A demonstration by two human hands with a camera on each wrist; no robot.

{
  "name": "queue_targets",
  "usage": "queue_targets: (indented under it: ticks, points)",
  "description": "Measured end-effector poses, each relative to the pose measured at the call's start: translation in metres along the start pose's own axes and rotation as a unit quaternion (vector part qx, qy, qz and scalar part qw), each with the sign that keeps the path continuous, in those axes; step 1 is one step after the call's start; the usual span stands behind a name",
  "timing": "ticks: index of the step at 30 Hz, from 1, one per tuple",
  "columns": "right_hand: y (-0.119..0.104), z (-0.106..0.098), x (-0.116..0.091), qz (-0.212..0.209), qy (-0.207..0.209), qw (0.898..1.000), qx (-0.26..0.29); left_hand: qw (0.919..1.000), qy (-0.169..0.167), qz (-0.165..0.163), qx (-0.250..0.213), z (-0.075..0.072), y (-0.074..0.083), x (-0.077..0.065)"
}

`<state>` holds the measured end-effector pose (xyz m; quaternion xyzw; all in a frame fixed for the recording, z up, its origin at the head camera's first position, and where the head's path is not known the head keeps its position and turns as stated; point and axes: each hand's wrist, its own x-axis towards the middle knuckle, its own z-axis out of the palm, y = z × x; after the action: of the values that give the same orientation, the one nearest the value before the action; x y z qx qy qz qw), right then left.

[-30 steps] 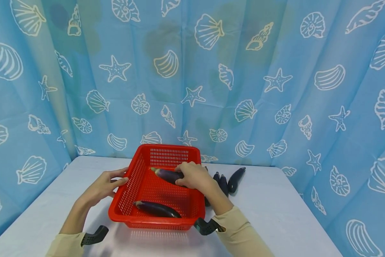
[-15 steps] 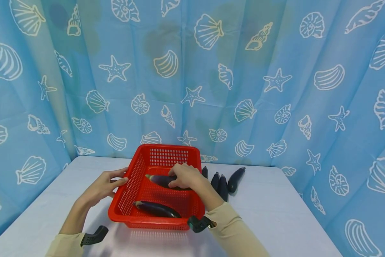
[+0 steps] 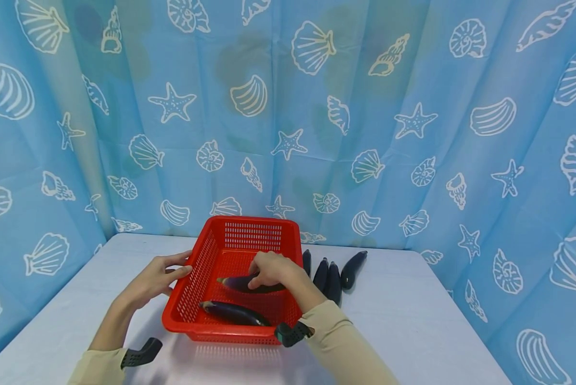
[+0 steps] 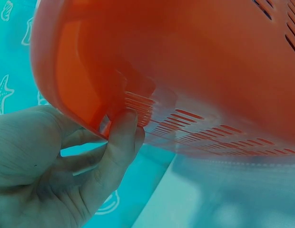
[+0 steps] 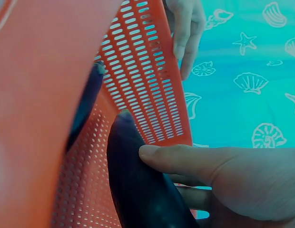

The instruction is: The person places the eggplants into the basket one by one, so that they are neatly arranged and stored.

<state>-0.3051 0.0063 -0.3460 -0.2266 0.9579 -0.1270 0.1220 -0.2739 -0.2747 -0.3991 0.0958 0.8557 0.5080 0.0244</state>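
A red plastic basket [image 3: 192, 321] with slotted walls stands on the table. My left hand [image 3: 154, 279] holds its left rim; in the left wrist view the thumb [image 4: 121, 128] and fingers pinch the edge. Inside the basket, my right hand [image 3: 274, 268] grips a dark purple eggplant [image 3: 240, 283], low over the perforated floor, stem end pointing left. The right wrist view shows the thumb along the side of this eggplant [image 5: 138, 175], other fingers partly hidden behind it. A second eggplant [image 3: 235, 313] lies along the basket's near wall, nearly parallel to the held one.
Several more eggplants [image 3: 334, 280] lie on the white table [image 3: 394, 310] to the right of the basket, partly behind my right forearm. A blue curtain [image 3: 288, 117] with white shell and starfish prints hangs behind and on both sides of the table.
My right hand has shifted left and toward the near side, lowering the eggplant inside the basket. The left hand, the basket and the second eggplant have stayed where they were.
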Motion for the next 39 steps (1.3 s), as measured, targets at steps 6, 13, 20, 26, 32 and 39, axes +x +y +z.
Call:
queue_targets:
  ticks: [6, 13, 20, 26, 32, 39]
  points:
    - [0.001, 0.003, 0.006, -0.018, -0.028, 0.999, -0.005, 1.0000, -0.004, -0.001, 0.004, 0.001, 0.000, 0.000]
    - [0.002, 0.003, 0.011, -0.043, -0.057, 0.997, -0.015, 0.9999, -0.008, 0.010, 0.002, 0.000, 0.001, -0.002]
    - [0.000, 0.004, 0.012, -0.027, -0.085, 0.996, -0.008, 0.9999, -0.008, 0.013, -0.002, 0.001, -0.002, -0.001]
    - [0.000, 0.005, 0.010, -0.012, -0.094, 0.995, -0.008, 0.9999, -0.008, 0.012, 0.001, 0.000, 0.000, -0.001]
    - [0.001, 0.004, 0.010, -0.012, -0.101, 0.995, -0.004, 0.9999, -0.010, 0.014, 0.000, 0.000, 0.002, -0.002]
    - [0.003, 0.003, 0.009, -0.011, -0.109, 0.994, -0.004, 0.9999, -0.008, 0.007, -0.004, -0.001, 0.001, -0.001]
